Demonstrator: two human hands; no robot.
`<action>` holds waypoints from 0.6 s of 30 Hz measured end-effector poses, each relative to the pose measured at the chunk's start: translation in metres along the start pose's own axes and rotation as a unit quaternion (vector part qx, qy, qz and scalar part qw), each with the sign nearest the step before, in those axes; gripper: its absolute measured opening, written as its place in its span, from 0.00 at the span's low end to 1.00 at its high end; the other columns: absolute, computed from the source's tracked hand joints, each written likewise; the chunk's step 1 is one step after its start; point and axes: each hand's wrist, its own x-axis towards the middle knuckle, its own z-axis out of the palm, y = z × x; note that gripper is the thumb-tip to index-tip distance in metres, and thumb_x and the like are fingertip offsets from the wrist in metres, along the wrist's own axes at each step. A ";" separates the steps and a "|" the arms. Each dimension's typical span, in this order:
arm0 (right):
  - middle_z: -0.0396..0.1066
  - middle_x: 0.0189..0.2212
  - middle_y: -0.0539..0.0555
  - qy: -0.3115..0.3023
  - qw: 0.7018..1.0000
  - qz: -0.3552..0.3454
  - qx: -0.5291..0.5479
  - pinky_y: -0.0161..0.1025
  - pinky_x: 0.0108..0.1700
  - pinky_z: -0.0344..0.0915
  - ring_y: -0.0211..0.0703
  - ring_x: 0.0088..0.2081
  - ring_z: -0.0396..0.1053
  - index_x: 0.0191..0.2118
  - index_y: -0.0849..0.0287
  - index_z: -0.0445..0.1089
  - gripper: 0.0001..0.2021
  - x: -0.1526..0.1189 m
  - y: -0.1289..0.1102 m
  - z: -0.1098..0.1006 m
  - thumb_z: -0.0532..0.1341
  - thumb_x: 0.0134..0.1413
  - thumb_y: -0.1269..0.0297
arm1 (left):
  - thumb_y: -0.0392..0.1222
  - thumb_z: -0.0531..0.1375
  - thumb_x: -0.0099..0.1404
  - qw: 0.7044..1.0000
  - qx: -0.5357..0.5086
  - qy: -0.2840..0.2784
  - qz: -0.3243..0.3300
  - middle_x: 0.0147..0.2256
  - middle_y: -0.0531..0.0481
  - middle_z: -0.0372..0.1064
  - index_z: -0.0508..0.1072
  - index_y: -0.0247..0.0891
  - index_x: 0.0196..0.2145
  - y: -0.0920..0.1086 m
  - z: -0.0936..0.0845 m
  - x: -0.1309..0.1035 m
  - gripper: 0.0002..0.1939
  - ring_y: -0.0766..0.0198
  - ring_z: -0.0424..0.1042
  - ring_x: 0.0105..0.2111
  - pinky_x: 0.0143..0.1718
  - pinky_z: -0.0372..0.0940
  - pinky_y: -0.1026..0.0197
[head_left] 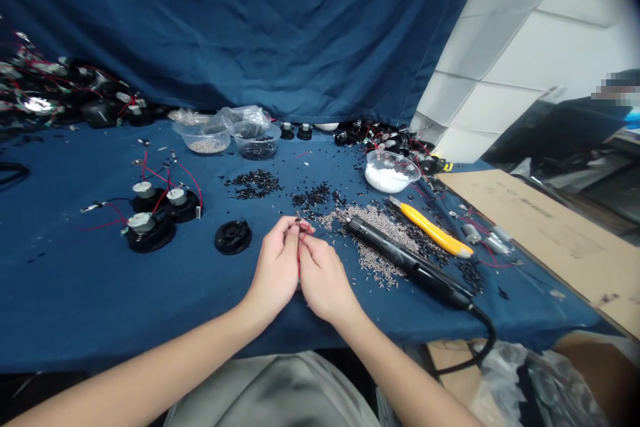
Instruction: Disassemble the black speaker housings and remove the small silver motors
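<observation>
Both hands meet at the middle of the table, their thumbs side by side. My left hand (276, 257) is closed on red wires (299, 255), which run down between the thumbs. Pressed against it, my right hand (325, 280) grips the same wires. A small dark end pokes out above the fingertips; whatever else sits inside the hands is hidden. Just left of them lies a round black plastic part (233, 237), flat on the blue cloth. Further left, several black round bases with small silver motors (141, 222) and red wires stand in a group.
On the right lie a black electric screwdriver (410, 260), a yellow-handled tool (435, 230) and a heap of small screws (383, 267). Behind are small black pieces (255, 183), a bowl of white stuff (387, 177) and two clear tubs (207, 140). Cardboard (550, 233) edges the right side.
</observation>
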 end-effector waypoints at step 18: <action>0.73 0.35 0.54 -0.011 0.998 -0.046 0.045 0.37 0.36 0.60 0.44 0.33 0.69 0.33 0.58 0.68 0.15 -0.001 0.006 0.005 0.45 0.64 0.67 | 0.39 0.51 0.68 0.998 0.015 -0.052 -0.016 0.32 0.50 0.69 0.68 0.36 0.32 0.000 -0.011 0.001 0.09 0.62 0.68 0.35 0.39 0.62 0.63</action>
